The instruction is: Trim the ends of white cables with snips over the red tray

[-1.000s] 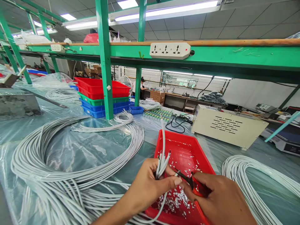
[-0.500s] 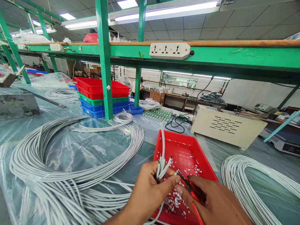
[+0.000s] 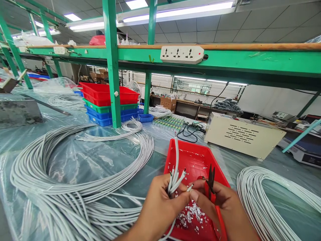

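- Large coil (image 3: 32,164) of pale cable on the table (image 3: 82,154).
- Stacked trays (image 3: 100,108) behind it: red, green, blue.
- Left hand (image 3: 164,204) closed around the white cables (image 3: 177,180), their ends up, above the near part of the red tray (image 3: 193,160).
- Right hand (image 3: 225,207) gripping red-handled scissors (image 3: 211,180), blades upward, its fingertips at 1 cable end (image 3: 190,188).
- Beige box (image 3: 243,134) farther back.
- Second coil (image 3: 248,180), rightmost.

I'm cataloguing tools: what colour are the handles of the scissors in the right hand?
The handles are red, clearest in the head view.
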Tool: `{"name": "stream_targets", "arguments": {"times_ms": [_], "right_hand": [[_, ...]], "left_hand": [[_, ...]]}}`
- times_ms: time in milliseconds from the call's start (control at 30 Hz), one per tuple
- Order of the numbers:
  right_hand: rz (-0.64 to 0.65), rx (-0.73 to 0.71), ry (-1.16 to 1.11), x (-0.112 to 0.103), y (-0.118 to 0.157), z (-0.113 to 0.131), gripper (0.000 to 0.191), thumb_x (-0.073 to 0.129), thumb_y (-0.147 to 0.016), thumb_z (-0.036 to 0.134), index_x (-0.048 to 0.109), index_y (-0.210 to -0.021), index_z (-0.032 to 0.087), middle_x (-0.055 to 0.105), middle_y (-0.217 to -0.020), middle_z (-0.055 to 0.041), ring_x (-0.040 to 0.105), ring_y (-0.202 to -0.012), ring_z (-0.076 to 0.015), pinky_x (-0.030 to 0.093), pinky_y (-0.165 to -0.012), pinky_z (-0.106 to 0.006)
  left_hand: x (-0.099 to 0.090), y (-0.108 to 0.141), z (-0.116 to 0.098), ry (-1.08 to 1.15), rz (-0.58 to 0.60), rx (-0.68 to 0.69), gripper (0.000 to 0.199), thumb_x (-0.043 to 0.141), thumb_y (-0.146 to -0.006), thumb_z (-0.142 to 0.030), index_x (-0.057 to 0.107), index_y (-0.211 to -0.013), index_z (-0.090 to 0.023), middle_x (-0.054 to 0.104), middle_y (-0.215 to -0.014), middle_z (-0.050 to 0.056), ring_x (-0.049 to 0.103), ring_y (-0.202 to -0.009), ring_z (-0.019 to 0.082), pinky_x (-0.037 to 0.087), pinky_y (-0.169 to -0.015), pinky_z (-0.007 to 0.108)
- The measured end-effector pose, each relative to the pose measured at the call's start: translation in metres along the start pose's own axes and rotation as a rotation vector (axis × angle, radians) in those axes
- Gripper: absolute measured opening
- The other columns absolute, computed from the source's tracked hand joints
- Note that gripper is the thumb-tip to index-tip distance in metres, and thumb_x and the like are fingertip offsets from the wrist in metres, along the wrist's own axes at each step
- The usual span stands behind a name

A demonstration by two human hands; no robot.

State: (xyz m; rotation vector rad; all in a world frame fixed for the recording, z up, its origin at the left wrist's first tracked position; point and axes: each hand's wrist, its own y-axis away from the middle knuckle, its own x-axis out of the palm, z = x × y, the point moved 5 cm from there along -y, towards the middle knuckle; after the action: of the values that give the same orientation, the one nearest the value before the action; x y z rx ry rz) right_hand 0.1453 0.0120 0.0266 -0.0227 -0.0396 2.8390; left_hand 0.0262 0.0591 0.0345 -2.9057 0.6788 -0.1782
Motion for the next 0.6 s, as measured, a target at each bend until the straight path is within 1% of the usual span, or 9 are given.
{"name": "stream_targets", "arguments": {"times_ms": [67, 133, 200, 300, 367, 467, 533, 600], "right_hand": [[0.022, -0.023, 0.022, 0.000, -0.001, -0.002, 0.027, 0.070, -0.062, 0.042, 0.064, -0.073, 0.018, 0.063, -0.063, -0.0033, 0.055, -0.056, -0.0173, 0.044, -0.053, -0.029], [0.024, -0.040, 0.022, 0.001, -0.001, -0.001, 0.024, 0.072, -0.061, 0.039, 0.065, -0.071, 0.019, 0.062, -0.062, -0.0027, 0.053, -0.055, -0.0156, 0.043, -0.053, -0.027], [-0.049, -0.038, -0.001, 0.001, 0.001, 0.003, 0.022, 0.073, -0.057, 0.037, 0.066, -0.066, 0.019, 0.060, -0.057, -0.0008, 0.050, -0.052, -0.0130, 0.040, -0.050, -0.024], [-0.224, -0.037, -0.044, 0.001, 0.006, 0.011, 0.019, 0.073, -0.050, 0.034, 0.066, -0.057, 0.018, 0.056, -0.049, 0.0020, 0.044, -0.046, -0.0087, 0.034, -0.045, -0.019], [-0.281, -0.033, -0.074, 0.003, 0.008, 0.015, 0.017, 0.074, -0.046, 0.031, 0.066, -0.053, 0.018, 0.052, -0.043, 0.0040, 0.038, -0.042, -0.0064, 0.030, -0.042, -0.018], [-0.312, -0.029, -0.088, 0.003, 0.009, 0.017, 0.014, 0.073, -0.044, 0.029, 0.065, -0.050, 0.019, 0.047, -0.039, 0.0055, 0.034, -0.039, -0.0053, 0.026, -0.040, -0.019], [-0.315, -0.050, -0.074, 0.002, 0.008, 0.016, 0.012, 0.070, -0.046, 0.029, 0.065, -0.049, 0.019, 0.046, -0.038, 0.0055, 0.034, -0.039, -0.0057, 0.026, -0.041, -0.020], [-0.293, -0.062, -0.073, 0.001, 0.007, 0.015, 0.010, 0.068, -0.048, 0.028, 0.065, -0.050, 0.018, 0.045, -0.037, 0.0057, 0.034, -0.038, -0.0056, 0.025, -0.041, -0.019]], "left_hand": [[0.001, 0.001, -0.001, -0.023, -0.010, 0.028, 0.012, 0.062, -0.065, -0.018, 0.054, -0.057, -0.013, 0.048, -0.050, -0.005, 0.036, -0.046, 0.006, 0.029, -0.043, 0.016], [0.002, 0.002, -0.002, -0.032, -0.022, 0.056, 0.013, 0.061, -0.066, -0.019, 0.053, -0.057, -0.013, 0.046, -0.049, -0.006, 0.034, -0.045, 0.005, 0.027, -0.042, 0.016], [0.002, 0.004, -0.003, -0.041, -0.032, 0.070, 0.015, 0.061, -0.067, -0.020, 0.052, -0.057, -0.014, 0.046, -0.050, -0.006, 0.034, -0.045, 0.006, 0.026, -0.041, 0.016], [0.002, 0.007, -0.003, -0.082, -0.044, 0.088, 0.014, 0.060, -0.068, -0.019, 0.051, -0.058, -0.014, 0.045, -0.050, -0.006, 0.033, -0.046, 0.006, 0.026, -0.041, 0.015], [0.001, 0.007, -0.003, -0.114, -0.046, 0.091, 0.013, 0.059, -0.068, -0.018, 0.051, -0.058, -0.015, 0.042, -0.049, -0.007, 0.030, -0.044, 0.005, 0.025, -0.040, 0.015], [0.002, 0.007, -0.003, -0.120, -0.039, 0.074, 0.013, 0.058, -0.068, -0.017, 0.050, -0.058, -0.015, 0.037, -0.047, -0.008, 0.027, -0.043, 0.005, 0.023, -0.039, 0.016], [0.004, 0.006, -0.002, -0.113, -0.022, 0.054, 0.015, 0.058, -0.069, -0.019, 0.048, -0.058, -0.016, 0.037, -0.047, -0.008, 0.027, -0.044, 0.005, 0.023, -0.040, 0.016], [0.006, 0.005, -0.001, -0.105, 0.002, 0.036, 0.017, 0.059, -0.069, -0.021, 0.048, -0.057, -0.015, 0.040, -0.049, -0.007, 0.031, -0.046, 0.006, 0.025, -0.041, 0.016]]}}
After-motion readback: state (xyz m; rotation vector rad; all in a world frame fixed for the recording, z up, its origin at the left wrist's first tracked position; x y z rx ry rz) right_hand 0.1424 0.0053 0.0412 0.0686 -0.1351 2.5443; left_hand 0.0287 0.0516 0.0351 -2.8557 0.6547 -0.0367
